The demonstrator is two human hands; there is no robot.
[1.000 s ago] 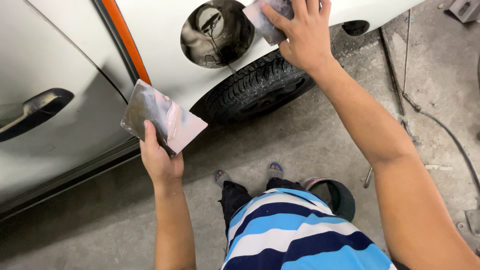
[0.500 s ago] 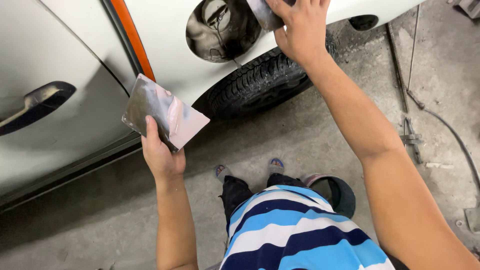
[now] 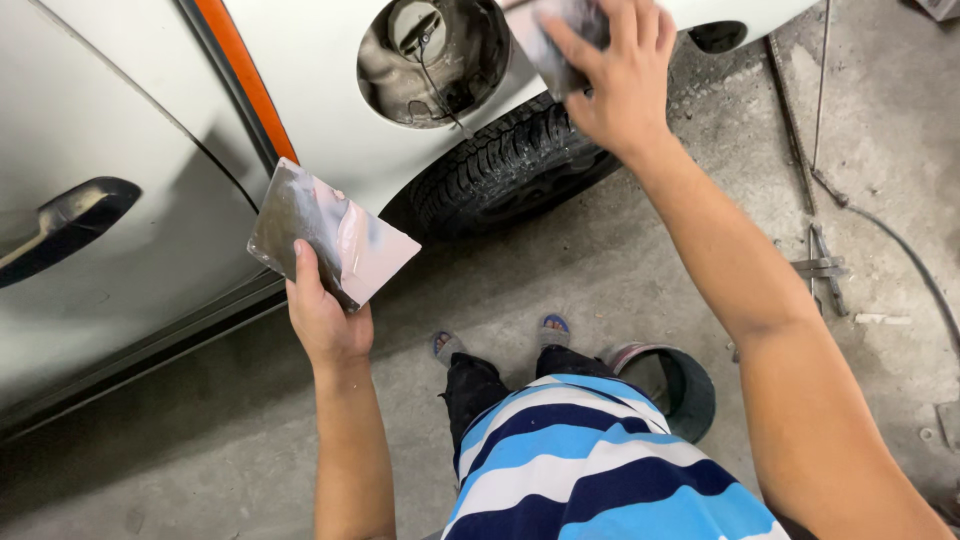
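Note:
My left hand (image 3: 325,320) grips a flat rectangular board (image 3: 330,235) smeared with pinkish putty, held in front of the white car's side. My right hand (image 3: 615,75) is raised to the car body panel (image 3: 320,80) beside the open round fuel filler recess (image 3: 435,60) and holds a small flat spreader (image 3: 555,45) against the panel, above the rear tyre (image 3: 510,165). The spreader's far end is cut off by the frame's top edge.
The car door with a dark handle (image 3: 65,225) fills the left. An orange strip (image 3: 245,85) runs down the door gap. A round bucket (image 3: 675,385) stands by my feet. Metal tools (image 3: 820,265) and a cable (image 3: 900,250) lie on the concrete floor at right.
My right hand with the spreader has slid slightly along the panel near the filler recess. The left hand holds the board nearly still.

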